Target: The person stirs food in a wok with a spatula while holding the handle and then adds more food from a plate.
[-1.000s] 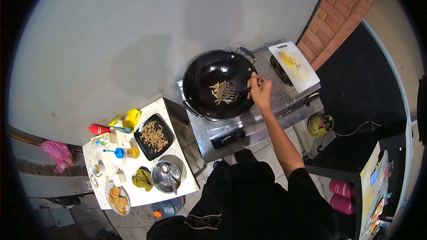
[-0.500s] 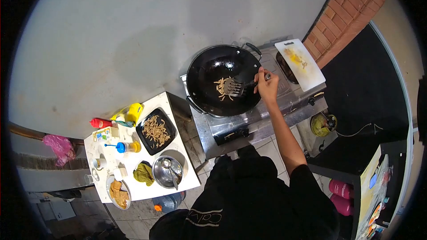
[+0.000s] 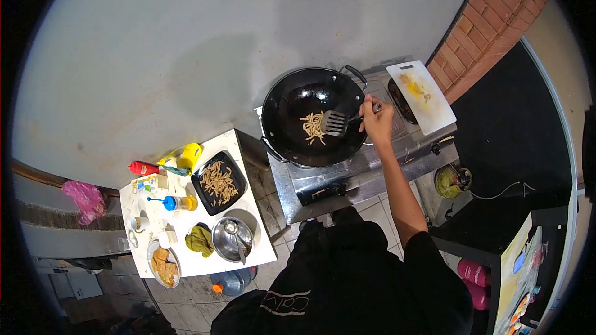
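Note:
My right hand (image 3: 377,120) is closed around the handle of a slotted metal spatula (image 3: 335,123), over the right side of a large black wok (image 3: 288,142). The spatula's head lies beside a small heap of pale brown strips (image 3: 313,128) inside the wok. The wok sits on a steel gas stove (image 3: 292,201). My left hand is not visible; only the dark clothing shows on that side.
Right of the wok, a stained white cutting board (image 3: 428,105) lies on the stove. The white table (image 3: 202,267) at left holds a black plate of strips (image 3: 236,195), a steel bowl (image 3: 218,241), bottles and a green cloth (image 3: 199,241). A water jug (image 3: 233,282) stands below.
The spatula's head has shifted slightly right relative to the strips, and its slots now face the camera more plainly. The strips sit in a more compact heap. The whole view has shifted slightly.

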### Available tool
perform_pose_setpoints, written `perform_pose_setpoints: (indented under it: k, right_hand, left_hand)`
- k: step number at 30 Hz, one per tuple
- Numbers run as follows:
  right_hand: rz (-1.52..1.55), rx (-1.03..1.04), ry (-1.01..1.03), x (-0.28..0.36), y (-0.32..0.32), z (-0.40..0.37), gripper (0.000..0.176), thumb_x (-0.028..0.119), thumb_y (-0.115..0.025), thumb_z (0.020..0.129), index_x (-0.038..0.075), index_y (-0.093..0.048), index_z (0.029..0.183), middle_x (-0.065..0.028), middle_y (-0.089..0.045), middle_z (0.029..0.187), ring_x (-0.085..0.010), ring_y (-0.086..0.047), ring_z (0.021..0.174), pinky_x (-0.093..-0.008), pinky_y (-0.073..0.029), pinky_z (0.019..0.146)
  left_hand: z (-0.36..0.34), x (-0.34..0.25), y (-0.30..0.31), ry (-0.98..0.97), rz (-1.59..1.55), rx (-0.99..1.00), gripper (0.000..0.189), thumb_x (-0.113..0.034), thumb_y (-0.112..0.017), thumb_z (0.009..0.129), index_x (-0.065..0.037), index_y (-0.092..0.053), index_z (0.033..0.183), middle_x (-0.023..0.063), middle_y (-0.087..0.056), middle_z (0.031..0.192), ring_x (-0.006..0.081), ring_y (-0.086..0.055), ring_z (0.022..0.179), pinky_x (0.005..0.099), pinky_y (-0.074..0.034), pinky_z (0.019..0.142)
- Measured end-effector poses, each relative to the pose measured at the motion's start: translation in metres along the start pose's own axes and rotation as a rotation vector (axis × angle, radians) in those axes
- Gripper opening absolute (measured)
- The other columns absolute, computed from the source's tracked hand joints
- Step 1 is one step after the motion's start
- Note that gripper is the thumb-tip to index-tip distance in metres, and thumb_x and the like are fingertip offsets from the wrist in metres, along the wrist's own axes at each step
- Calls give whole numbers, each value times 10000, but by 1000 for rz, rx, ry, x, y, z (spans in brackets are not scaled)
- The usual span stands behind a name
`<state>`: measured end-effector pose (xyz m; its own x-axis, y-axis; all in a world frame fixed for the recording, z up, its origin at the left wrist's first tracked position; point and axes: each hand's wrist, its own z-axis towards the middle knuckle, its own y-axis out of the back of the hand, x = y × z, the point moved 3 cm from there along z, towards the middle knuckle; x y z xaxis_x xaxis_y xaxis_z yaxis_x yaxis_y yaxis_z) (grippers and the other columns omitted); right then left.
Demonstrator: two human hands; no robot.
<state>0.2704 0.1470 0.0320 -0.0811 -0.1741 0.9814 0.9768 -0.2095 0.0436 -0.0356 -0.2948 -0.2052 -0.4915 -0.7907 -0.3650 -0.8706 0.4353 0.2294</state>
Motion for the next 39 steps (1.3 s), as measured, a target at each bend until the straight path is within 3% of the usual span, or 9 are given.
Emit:
perform_pose_setpoints:
  k: [39]
  right_hand:
    - [45,87,-63,9,7,-2,414,171,-517,952,-6,-514,578,-12,-468,504,-74,-427,370,-250,-354,318]
  left_hand:
    - [-21,-4,-34,74,-34,2,342,-326,-592,855,-37,-626,1033,135,-684,898,269,-662,827,377,-518,740]
